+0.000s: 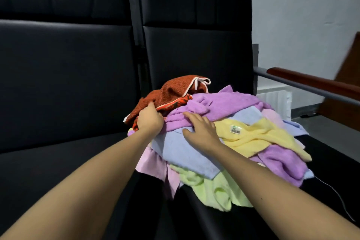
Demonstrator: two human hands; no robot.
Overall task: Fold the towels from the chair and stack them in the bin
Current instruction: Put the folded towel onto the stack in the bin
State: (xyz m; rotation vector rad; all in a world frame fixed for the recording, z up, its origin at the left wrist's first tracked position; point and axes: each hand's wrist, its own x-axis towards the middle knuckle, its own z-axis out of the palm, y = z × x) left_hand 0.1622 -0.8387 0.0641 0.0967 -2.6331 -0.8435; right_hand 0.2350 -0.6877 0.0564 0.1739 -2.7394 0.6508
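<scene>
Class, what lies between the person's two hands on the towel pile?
In the head view, the purple towel fills the gap between the left hand, gripping the red towel, and the right hand; blue towel just below.

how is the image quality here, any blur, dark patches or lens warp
Head view: soft even light on the towel pile, weave crisp on the rust-red towel, barcode label unreadable; head view: black chair dim, little detail; head view: forearms swell toward the bottom corners from the wide lens; head view: brown wooden panel at the right edge motion-smeared.
</scene>
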